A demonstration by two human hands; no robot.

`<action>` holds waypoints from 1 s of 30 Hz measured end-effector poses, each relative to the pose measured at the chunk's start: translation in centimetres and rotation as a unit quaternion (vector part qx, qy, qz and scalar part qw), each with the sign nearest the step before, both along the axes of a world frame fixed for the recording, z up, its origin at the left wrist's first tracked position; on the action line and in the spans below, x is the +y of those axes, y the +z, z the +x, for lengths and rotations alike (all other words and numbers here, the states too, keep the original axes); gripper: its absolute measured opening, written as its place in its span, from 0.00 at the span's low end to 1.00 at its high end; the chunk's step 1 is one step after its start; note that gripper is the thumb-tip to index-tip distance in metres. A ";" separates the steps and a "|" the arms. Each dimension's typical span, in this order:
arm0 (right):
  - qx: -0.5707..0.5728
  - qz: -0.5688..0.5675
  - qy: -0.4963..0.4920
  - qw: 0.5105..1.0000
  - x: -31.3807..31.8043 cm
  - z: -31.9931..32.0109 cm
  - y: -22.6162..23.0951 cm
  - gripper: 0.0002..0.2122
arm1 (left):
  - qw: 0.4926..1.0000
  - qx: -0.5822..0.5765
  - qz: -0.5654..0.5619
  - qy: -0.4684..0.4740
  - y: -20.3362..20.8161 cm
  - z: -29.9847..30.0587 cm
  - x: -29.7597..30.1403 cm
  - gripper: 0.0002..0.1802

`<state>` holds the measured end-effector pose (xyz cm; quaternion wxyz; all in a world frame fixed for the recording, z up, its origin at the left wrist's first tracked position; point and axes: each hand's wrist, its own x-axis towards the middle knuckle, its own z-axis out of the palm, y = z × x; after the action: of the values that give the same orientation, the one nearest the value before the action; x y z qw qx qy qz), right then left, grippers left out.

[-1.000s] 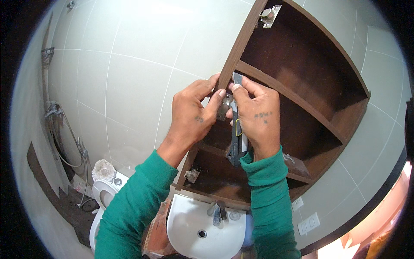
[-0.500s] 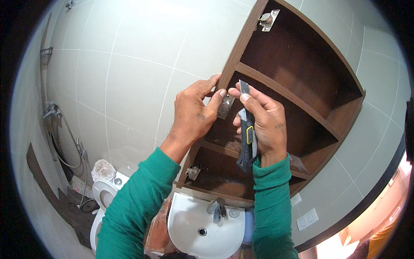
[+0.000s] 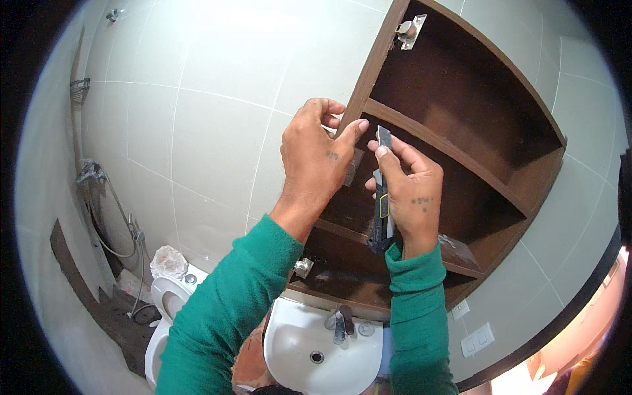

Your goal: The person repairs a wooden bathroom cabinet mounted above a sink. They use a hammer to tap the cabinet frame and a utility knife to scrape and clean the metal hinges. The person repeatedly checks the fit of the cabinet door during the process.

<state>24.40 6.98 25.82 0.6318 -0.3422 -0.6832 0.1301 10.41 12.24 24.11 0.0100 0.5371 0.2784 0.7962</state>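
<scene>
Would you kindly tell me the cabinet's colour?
The cabinet is brown, darker inside; clearest in the head view.

We look down from a head-worn fisheye, close above the green-sleeved forearms (image 3: pixel 224 309), facing the brown cabinet (image 3: pixel 454 85) and tiled wall (image 3: pixel 217 131).

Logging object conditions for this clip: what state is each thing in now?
Left hand: open, at the cabinet
Right hand: closed around the knife
Knife: blade out, pointing up
Cabinet: open-fronted
Upper hinge: mounted, no door attached
Tap: no running water visible
Toilet: lid apparently raised
Switches: on or off unclear
</scene>
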 end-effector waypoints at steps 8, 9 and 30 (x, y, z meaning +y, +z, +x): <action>-0.009 0.044 -0.017 0.999 0.5 0.9 -0.7 0.15 | 0.987 0.044 0.060 0.143 0.1 0.4 0.7 0.14; -0.013 0.048 -0.017 0.999 0.6 1.0 -0.7 0.15 | 0.985 0.046 0.068 0.151 0.1 0.5 0.7 0.13; -0.033 0.050 -0.051 0.997 -3.1 0.6 4.3 0.14 | 0.948 0.215 0.193 0.134 3.4 -3.0 0.6 0.19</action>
<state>25.00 3.83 30.16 0.6312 -0.3482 -0.6911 0.0520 7.44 12.81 27.49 -0.2604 0.6448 0.1845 0.6945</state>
